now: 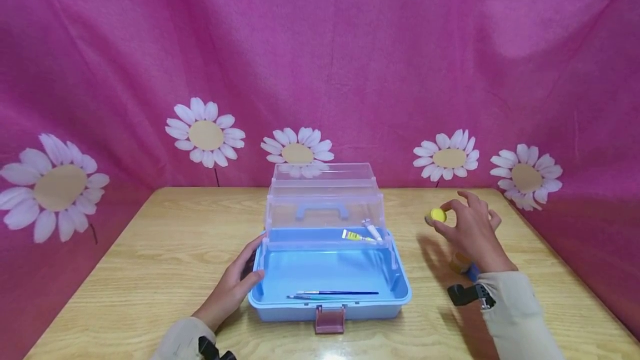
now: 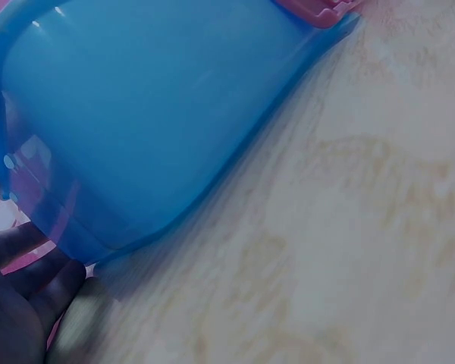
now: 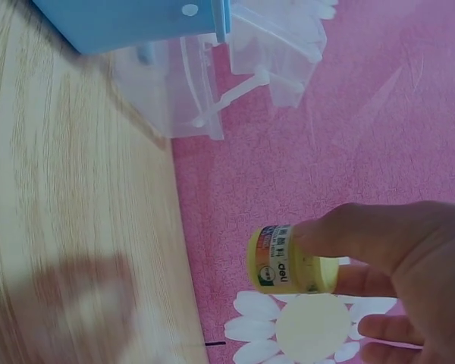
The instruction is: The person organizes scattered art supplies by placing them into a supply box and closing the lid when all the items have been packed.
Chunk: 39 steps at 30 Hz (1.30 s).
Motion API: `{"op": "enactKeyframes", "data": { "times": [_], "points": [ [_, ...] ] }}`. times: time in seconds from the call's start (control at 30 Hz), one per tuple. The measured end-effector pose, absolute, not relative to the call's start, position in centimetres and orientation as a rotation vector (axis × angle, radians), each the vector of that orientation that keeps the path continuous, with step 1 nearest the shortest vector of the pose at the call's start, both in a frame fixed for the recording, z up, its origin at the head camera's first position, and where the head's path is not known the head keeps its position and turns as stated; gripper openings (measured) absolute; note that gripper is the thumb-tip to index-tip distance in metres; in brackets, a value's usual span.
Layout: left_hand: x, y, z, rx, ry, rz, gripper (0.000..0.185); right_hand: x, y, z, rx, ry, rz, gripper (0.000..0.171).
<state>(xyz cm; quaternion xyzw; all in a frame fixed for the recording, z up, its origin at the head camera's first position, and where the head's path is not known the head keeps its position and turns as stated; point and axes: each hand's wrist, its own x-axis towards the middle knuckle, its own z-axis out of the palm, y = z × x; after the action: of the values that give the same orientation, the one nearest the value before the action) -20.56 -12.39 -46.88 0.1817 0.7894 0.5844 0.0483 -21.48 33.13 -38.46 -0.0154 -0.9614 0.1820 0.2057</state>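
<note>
Head view showed me the blue box [image 1: 330,288] open, two brushes [image 1: 335,294] on its floor and paint tubes [image 1: 364,233] in its raised tray. My right hand [image 1: 470,232] pinched a yellow paint jar [image 1: 437,215] in its fingers right of the box, not yet stowed by my judgement; my left hand [image 1: 235,288] rested open-fingered against its left wall.

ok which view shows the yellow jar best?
Right wrist: the jar fills the frame close up, label readable, pinched by the right hand. Head view shows only its yellow lid, small, above the table. Left wrist doesn't show it.
</note>
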Motion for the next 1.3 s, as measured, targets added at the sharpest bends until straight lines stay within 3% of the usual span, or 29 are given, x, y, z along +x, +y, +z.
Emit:
{"op": "enactKeyframes", "data": {
  "times": [0.6,1.3],
  "points": [
    [-20.5,-11.9,-46.9,0.57,2.418,1.76,0.064,-20.8,32.8,-38.4,0.036,-2.548,0.552,0.036],
    [-20.6,-12.3,-47.0,0.589,2.4,1.791,0.062,-21.3,30.7,-35.5,0.183,-2.456,0.624,0.038]
  ]
}}
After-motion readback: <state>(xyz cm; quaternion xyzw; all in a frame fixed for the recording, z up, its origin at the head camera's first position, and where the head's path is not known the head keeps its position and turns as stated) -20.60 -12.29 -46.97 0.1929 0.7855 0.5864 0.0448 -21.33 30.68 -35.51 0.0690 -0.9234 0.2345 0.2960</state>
